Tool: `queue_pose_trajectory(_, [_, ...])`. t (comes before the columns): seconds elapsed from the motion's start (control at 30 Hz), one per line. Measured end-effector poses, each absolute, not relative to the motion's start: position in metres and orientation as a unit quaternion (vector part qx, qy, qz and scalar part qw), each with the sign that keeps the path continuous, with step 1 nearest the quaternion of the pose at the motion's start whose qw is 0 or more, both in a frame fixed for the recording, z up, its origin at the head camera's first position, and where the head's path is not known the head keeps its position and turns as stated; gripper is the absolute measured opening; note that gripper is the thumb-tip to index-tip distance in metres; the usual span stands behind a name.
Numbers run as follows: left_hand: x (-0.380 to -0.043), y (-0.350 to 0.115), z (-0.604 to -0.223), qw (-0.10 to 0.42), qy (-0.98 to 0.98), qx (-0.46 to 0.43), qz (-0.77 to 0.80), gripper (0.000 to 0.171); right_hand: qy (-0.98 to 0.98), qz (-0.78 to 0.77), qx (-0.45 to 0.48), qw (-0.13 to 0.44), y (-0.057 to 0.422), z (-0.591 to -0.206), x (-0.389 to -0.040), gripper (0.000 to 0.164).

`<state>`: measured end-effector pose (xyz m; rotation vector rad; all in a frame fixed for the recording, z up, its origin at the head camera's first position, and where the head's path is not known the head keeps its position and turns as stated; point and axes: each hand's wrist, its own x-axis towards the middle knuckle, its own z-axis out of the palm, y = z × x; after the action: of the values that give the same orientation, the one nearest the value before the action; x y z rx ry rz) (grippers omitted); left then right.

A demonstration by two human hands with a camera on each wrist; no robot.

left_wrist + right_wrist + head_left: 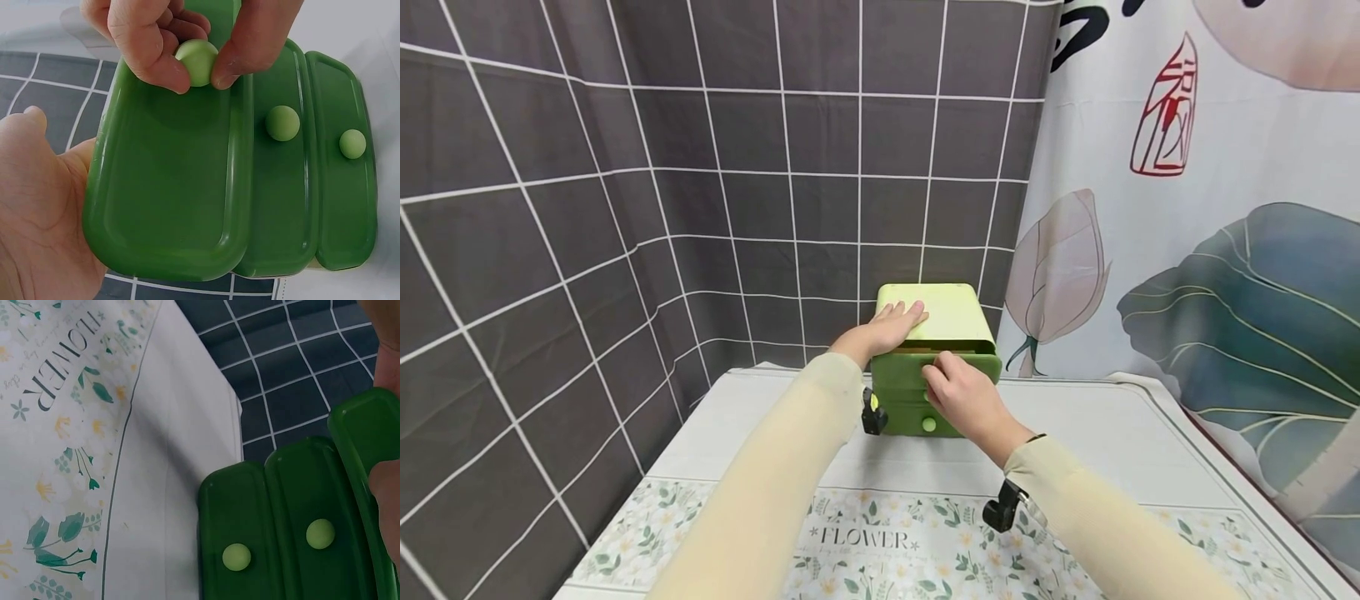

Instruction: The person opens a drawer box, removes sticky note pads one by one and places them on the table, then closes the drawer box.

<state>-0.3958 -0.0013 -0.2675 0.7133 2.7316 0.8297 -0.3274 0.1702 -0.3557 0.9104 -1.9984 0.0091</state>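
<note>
A small drawer cabinet [951, 304] with a pale yellow-green top and dark green drawer fronts stands on the table against the back curtain. My left hand [886, 327] rests on its top near the left edge, fingers extended. At the front, my right hand [958, 392] pinches the round light green knob [200, 64] of the top drawer [162, 181] between thumb and fingers. That drawer juts out past the ones below, leaving a gap under the cabinet's top. Below it, the middle drawer [269, 194] and bottom drawer [340, 206] sit pushed in, each with its own knob.
The white tablecloth [1067, 425] has a floral band with the word FLOWER [865, 538] along its near part. A dark grid-patterned curtain [820, 208] hangs behind and at the left. A white curtain with flower prints [1090, 333] hangs at the right.
</note>
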Motion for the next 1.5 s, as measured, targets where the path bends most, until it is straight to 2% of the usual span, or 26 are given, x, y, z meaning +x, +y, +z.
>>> queue_pose_trajectory(0.4, [-0.397,0.002,-0.271,0.094,0.93,0.213,0.284,0.054,-0.806,0.0,0.374,0.46,0.17,-0.355,-0.324,0.012])
queue_pose_trajectory(0.63, [-0.395,0.003,-0.272,0.097,0.93,0.201,0.291,0.052,-0.807,0.0,0.374,0.457,0.171,-0.356,-0.321,0.011])
queue_pose_trajectory(0.97, [-0.397,0.0,-0.272,0.094,0.936,0.243,0.235,0.049,-0.806,-0.001,0.378,0.456,0.171,-0.358,-0.315,0.015])
queue_pose_trajectory(1.5, [-0.403,0.0,-0.274,0.07,0.944,0.275,0.171,0.051,-0.795,0.003,0.393,0.462,0.171,-0.36,-0.31,0.011])
